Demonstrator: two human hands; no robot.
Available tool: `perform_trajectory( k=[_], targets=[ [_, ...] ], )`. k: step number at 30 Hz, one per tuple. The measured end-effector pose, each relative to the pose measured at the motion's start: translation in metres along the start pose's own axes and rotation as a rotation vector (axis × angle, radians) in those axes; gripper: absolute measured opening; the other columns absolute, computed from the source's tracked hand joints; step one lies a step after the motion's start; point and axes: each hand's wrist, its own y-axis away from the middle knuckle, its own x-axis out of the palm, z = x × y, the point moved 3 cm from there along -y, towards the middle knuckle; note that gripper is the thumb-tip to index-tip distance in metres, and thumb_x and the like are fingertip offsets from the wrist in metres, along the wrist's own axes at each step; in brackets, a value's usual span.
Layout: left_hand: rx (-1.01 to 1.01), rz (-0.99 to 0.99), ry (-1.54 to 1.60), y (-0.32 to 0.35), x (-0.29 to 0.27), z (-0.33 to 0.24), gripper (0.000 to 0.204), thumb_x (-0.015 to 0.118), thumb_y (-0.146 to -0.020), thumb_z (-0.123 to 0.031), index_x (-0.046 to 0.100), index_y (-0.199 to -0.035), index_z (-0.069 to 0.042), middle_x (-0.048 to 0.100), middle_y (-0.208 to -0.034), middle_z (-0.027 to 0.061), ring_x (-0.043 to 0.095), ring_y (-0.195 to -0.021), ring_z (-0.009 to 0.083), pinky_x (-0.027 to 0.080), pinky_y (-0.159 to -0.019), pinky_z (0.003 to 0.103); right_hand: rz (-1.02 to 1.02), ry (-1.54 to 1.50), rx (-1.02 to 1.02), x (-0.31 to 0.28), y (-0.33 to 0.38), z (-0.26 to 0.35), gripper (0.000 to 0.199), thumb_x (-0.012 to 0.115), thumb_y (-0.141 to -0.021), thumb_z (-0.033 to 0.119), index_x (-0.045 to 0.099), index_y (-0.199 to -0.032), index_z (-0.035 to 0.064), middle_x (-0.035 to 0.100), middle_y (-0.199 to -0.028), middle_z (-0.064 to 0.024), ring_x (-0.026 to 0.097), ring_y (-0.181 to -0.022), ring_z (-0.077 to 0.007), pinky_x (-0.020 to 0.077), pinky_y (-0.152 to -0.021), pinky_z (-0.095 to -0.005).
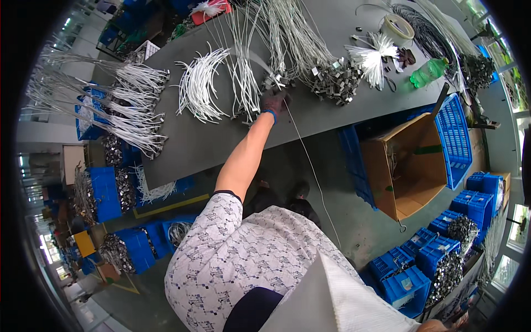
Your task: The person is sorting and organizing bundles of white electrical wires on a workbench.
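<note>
My left hand (274, 103), in a dark reddish glove with a blue cuff, reaches over the grey table (310, 119) near its front edge. Its fingers look closed, but what they hold is too small to name. Just beyond the fingertips lie small metal end pieces (274, 82) with a white strip. A long thin pale wire (311, 160) runs from beside the hand down past the table edge. To the left is a bundle of white cables (243, 83) with metal ends. A pile of cables with square metal ends (337, 83) lies right of the hand. My right hand does not show.
Curved white cable ties (200, 86) and more cable bundles (138, 105) lie at left. At right are a fan of white strips (376, 58), tape roll (398, 29) and green bottle (428, 73). A cardboard box (406, 193) and blue crates (406, 285) stand below.
</note>
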Motion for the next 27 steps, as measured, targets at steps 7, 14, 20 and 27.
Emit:
perform_trajectory(
  k=[7, 14, 20, 27],
  targets=[
    [-0.513, 0.606, 0.174, 0.099, -0.005, 0.074, 0.022, 0.070, -0.080, -0.021, 0.068, -0.089, 0.000, 0.068, -0.080, 0.0082, 0.064, -0.071, 0.0148, 0.053, -0.065, 0.031, -0.469, -0.165, -0.384, -0.122, -0.072, 0.185, 0.025, 0.054, -0.091, 0.027, 0.066, -0.095, 0.0051, 0.064, -0.092, -0.0246, 0.061, -0.093, -0.0441, 0.0504, -0.077, -0.0507],
    [-0.349, 0.674, 0.121, 0.120, -0.042, 0.042, 0.023, 0.074, -0.080, -0.021, 0.072, -0.094, -0.004, 0.069, -0.081, 0.0046, 0.064, -0.075, 0.0122, 0.052, -0.066, 0.028, -0.709, -1.019, -0.743, -0.346, -0.105, 0.484, 0.031, 0.051, -0.098, 0.021, 0.054, -0.123, 0.0023, 0.062, -0.083, -0.0086, 0.059, -0.059, -0.0131, 0.0481, -0.052, -0.0279],
    [-0.767, 0.741, 0.425, 0.043, -0.091, 0.031, 0.025, 0.072, -0.084, -0.024, 0.070, -0.102, -0.006, 0.069, -0.093, 0.0050, 0.067, -0.081, 0.0162, 0.055, -0.071, 0.032, -0.528, -1.388, -0.599, -0.376, -0.145, 0.578, 0.037, 0.050, -0.099, 0.024, 0.052, -0.125, -0.0014, 0.063, -0.083, -0.0102, 0.060, -0.053, -0.0181, 0.0500, -0.047, -0.0310],
    [0.223, 0.866, -0.428, -0.040, -0.151, 0.088, 0.024, 0.058, -0.085, -0.023, 0.071, -0.098, -0.008, 0.071, -0.093, 0.0141, 0.068, -0.079, 0.0281, 0.053, -0.071, 0.039, -0.540, -1.207, -0.507, -0.428, -0.155, 0.625, 0.048, 0.057, -0.095, 0.031, 0.048, -0.128, -0.0011, 0.064, -0.088, -0.0165, 0.064, -0.055, -0.0231, 0.0520, -0.046, -0.0335]
  ],
)
